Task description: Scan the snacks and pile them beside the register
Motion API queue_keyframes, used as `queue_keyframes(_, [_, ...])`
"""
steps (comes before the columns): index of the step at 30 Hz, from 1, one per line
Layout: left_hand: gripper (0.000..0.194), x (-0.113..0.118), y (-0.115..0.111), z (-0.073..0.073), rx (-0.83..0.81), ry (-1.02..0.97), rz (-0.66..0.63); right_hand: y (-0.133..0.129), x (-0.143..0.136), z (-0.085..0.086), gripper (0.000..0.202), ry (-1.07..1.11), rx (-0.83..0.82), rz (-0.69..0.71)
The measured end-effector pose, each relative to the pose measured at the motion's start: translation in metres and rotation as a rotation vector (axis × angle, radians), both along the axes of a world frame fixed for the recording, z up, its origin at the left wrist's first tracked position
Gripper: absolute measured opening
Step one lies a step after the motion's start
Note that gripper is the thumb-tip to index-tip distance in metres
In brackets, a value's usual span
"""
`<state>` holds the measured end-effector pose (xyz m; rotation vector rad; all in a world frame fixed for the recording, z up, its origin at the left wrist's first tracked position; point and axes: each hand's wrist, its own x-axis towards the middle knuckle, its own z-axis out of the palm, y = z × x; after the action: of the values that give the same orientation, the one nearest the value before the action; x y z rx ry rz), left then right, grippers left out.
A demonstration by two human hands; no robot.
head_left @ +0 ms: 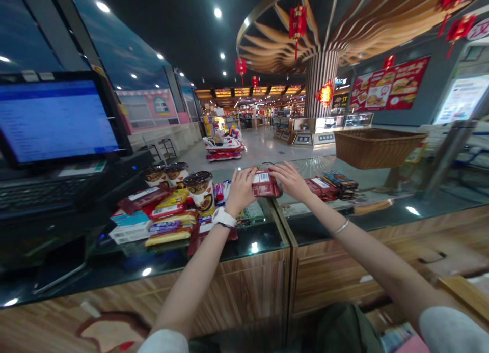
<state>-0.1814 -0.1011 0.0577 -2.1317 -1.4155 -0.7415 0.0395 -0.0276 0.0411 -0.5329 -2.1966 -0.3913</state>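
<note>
Between both hands, over the glass counter, is a dark red snack packet (266,186) with a white barcode label facing me. My left hand (241,190), with a white watch on its wrist, grips the packet's left side. My right hand (291,181) has its fingers on the right edge. Left of my left hand lies a pile of colourful snack packets (171,223), with brown-and-white cups (201,192) standing behind and beside it. To the right of my right hand, more dark red packets (321,188) lie beside a stack of blue packets (341,183).
A monitor (57,118) and keyboard (34,192) occupy the left end. A dark tablet-like device (63,261) lies near the counter's front edge (237,256). The wicker basket (378,146) stands at the back right. Beyond the counter is a red-and-white ride-on toy (223,143).
</note>
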Motion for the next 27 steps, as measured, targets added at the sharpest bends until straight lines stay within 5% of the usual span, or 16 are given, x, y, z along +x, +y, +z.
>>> queue_keyframes(5, [0.067, -0.001, -0.006, -0.005, 0.035, 0.008, 0.098, 0.000, -0.010, 0.006, 0.054, 0.081, -0.105, 0.066])
queue_keyframes(9, [0.067, -0.002, -0.010, -0.005, 0.033, 0.041, 0.112, 0.000, -0.031, 0.001, 0.104, -0.078, -0.160, 0.049])
queue_keyframes(11, [0.067, -0.002, -0.011, -0.007, 0.035, 0.062, 0.112, 0.000, -0.041, -0.005, 0.114, -0.124, -0.180, 0.005])
queue_keyframes(27, [0.080, -0.001, -0.009, -0.012, 0.020, 0.073, 0.061, 0.000, -0.039, -0.017, 0.098, -0.087, -0.093, 0.001])
